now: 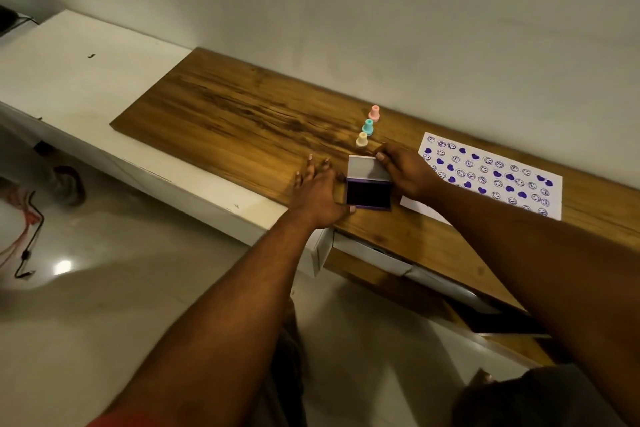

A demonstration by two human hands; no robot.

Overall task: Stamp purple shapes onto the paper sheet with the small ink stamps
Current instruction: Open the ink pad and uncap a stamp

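Note:
A purple ink pad (368,193) lies open on the wooden tabletop (221,114), its grey lid (367,167) tilted up behind it. My left hand (317,191) rests flat beside the pad's left edge, fingers straight, thumb against the pad's front corner. My right hand (405,172) holds the lid's right edge between thumb and fingers. Three small stamps stand in a row behind the pad: cream (361,140), teal (368,127) and pink (374,113). The paper sheet (550,184), to the right, is covered with purple hearts and smiley faces.
The wooden top runs along a pale wall. A white counter (69,66) adjoins its left end. Below the front edge a drawer (450,288) stands open. Cables (24,246) lie on the shiny floor at the left.

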